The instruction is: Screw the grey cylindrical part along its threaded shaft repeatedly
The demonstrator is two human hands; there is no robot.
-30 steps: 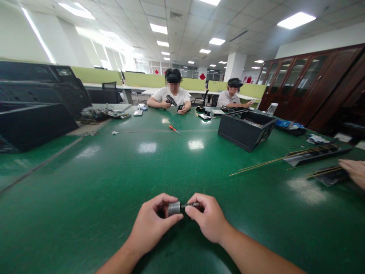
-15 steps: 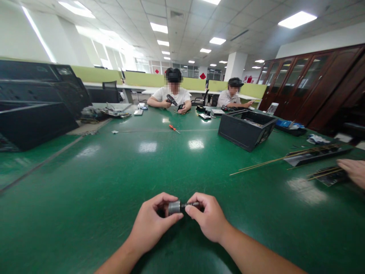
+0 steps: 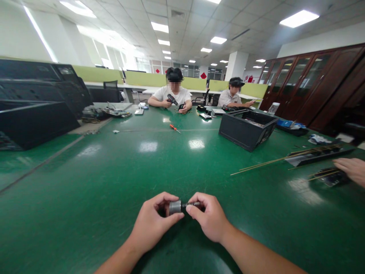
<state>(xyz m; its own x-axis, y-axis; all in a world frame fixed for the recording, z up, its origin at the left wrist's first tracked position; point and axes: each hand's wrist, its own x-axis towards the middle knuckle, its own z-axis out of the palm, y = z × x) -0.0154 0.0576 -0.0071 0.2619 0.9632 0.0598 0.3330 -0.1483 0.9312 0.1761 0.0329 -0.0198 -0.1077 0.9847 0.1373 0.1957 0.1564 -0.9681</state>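
Observation:
Low in the middle of the head view, a small metal hole saw (image 3: pixel 175 206) lies level between both hands, a little above the green table. My left hand (image 3: pixel 155 217) curls round its grey cup, thumb below and fingers above and behind. My right hand (image 3: pixel 209 217) pinches the thin dark rod on the right of the cup between thumb and fingers. Part of the rod sticks out past that thumb. The cup's left end is partly hidden by my left fingers.
An orange screwdriver (image 3: pixel 174 128) lies on the green table (image 3: pixel 119 167). A black computer case (image 3: pixel 242 131) and thin brass-coloured rods (image 3: pixel 256 166) are to the right. Another person's hand (image 3: pixel 352 170) rests beside them. Two people sit opposite, one with a drill (image 3: pixel 172 100). Black cases (image 3: pixel 34 125) stand left.
My hands and the hole saw keep almost the same pose. The other person's hand at the right edge has shifted slightly left.

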